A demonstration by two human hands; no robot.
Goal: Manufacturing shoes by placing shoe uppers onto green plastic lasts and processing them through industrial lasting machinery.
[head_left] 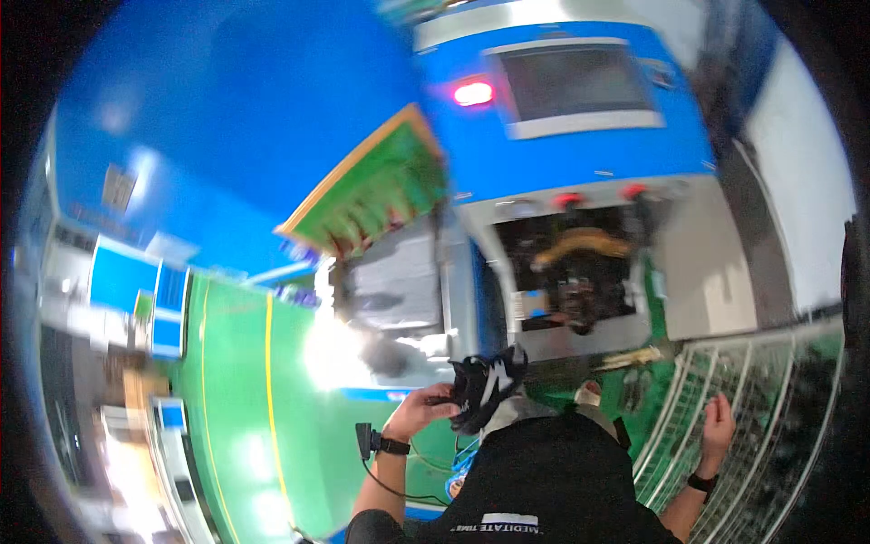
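A black shoe with a white marking on its side is in my left hand, in front of my body. The fingers close round one end of it, and some are hidden behind the shoe. On the far right, my right hand is held over a white wire rack. Its fingers point upward and away, with nothing seen between them. Whether it touches the rack I cannot tell. Both wrists carry black bands, and the left one also has a small black box with a cable.
Ahead stands a blue and grey machine with a dark screen, a red light and a recess holding dark parts. To its left is a yellow-edged green panel, blurred. Yellow lines cross the green floor.
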